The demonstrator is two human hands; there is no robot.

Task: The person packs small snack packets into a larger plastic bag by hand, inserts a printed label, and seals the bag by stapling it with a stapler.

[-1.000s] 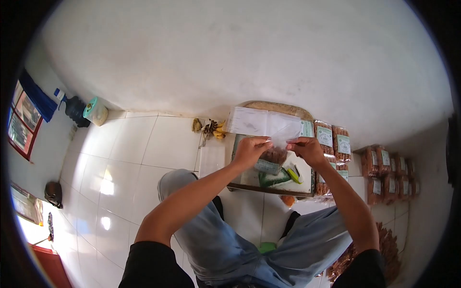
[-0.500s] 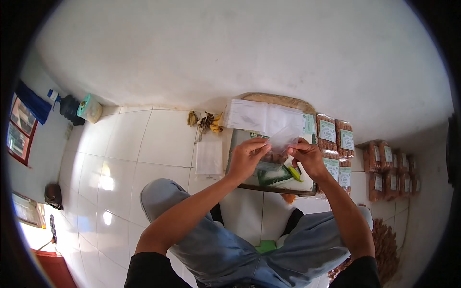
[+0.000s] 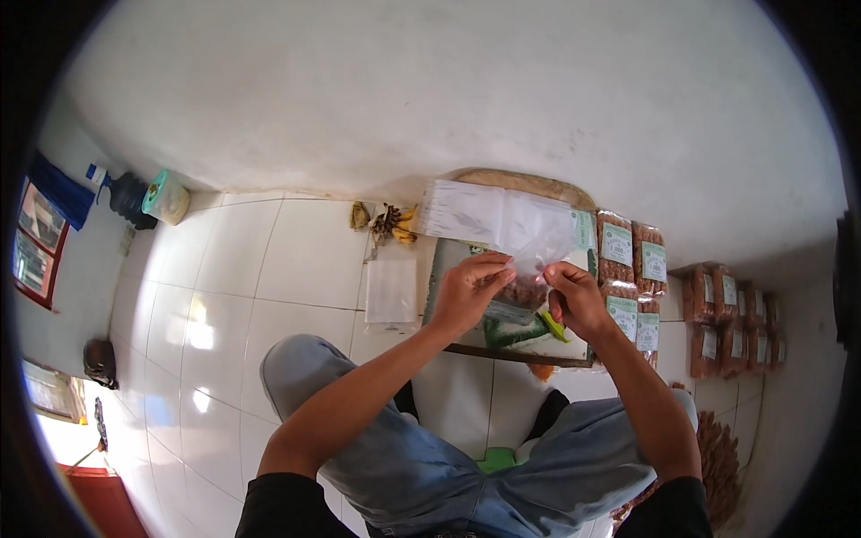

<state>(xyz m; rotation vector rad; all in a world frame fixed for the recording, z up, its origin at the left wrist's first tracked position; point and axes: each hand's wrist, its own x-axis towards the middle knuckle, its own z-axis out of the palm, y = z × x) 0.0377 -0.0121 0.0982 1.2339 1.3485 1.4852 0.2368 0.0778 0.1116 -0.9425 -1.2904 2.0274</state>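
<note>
A clear plastic bag (image 3: pixel 543 255) with brown contents in its lower part hangs between my hands over the low table (image 3: pixel 475 351). My left hand (image 3: pixel 471 289) is closed, pinching the bag's left edge near its top. On the right side my right hand (image 3: pixel 576 296) pinches the bag's other edge. Beneath them on the table lie a dark green packet (image 3: pixel 513 334) and a yellow-green tool (image 3: pixel 553 326). A stack of clear plastic bags (image 3: pixel 466 213) is spread along the table's far side, beside a green label (image 3: pixel 583 229).
Labelled packs of brown sticks (image 3: pixel 616 247) stand right of the table, with several more packs (image 3: pixel 731 345) farther right. Bananas (image 3: pixel 403 226) and a flat plastic packet (image 3: pixel 391 291) lie on the floor to the left. Loose brown pieces (image 3: pixel 717 466) are at lower right.
The view has shifted slightly. My hands have turned the top of the bag while keeping it pinched, and its upper film now stands bunched between them.
</note>
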